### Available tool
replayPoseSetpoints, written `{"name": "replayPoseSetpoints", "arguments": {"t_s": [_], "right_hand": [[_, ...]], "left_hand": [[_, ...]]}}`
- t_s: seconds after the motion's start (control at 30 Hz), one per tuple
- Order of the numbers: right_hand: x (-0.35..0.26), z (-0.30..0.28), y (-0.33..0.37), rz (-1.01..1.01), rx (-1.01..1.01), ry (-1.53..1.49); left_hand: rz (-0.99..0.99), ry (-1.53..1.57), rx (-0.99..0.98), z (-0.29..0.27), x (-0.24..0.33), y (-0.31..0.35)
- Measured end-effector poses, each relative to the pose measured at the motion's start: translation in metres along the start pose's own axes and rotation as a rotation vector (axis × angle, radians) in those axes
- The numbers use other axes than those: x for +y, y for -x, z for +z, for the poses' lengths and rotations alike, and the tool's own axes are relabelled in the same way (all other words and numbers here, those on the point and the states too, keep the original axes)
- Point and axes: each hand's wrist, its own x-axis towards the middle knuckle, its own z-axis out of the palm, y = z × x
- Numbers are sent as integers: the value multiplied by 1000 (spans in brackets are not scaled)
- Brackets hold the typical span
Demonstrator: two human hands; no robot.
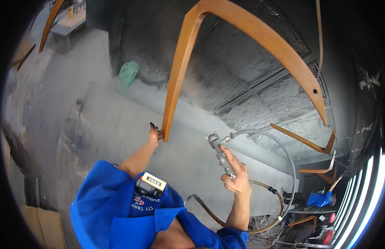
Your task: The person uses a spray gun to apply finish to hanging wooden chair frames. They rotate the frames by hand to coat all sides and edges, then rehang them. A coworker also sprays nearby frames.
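Observation:
A large bent wooden piece (179,74), orange-brown and like a chair's leg and arm, hangs in front of me. It has a sharp bend at the top and a dark hole near its far-right tip. My left hand (155,133) is at the lower end of its straight leg; dark-stained fingers close on the wood, partly hidden by it. Lower and to the right, my right hand (237,174) is wrapped round a metal spray gun (219,154), its head pointing up and left toward the wood, apart from it. A clear grey hose (279,145) loops from the gun.
A dusty grey booth wall (242,54) stands behind the wood. More bent wooden pieces (302,139) hang at right. A co-worker in blue (319,199) reaches up there, beside bright lights (362,195). A brown hose (279,207) curves near my right forearm. A green bag (129,72) lies at the wall.

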Motion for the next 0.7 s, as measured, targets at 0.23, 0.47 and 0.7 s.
{"name": "replayPoseSetpoints", "arguments": {"t_s": [0.23,0.47,0.7], "right_hand": [[40,48,91,472,-321,-86],[46,15,94,497,-22,-67],[15,-14,34,244,539,-360]], "left_hand": [[16,151,200,-43,-2,-14],[-45,117,166,-24,-5,-14],[7,-33,-14,37,34,-14]]}}
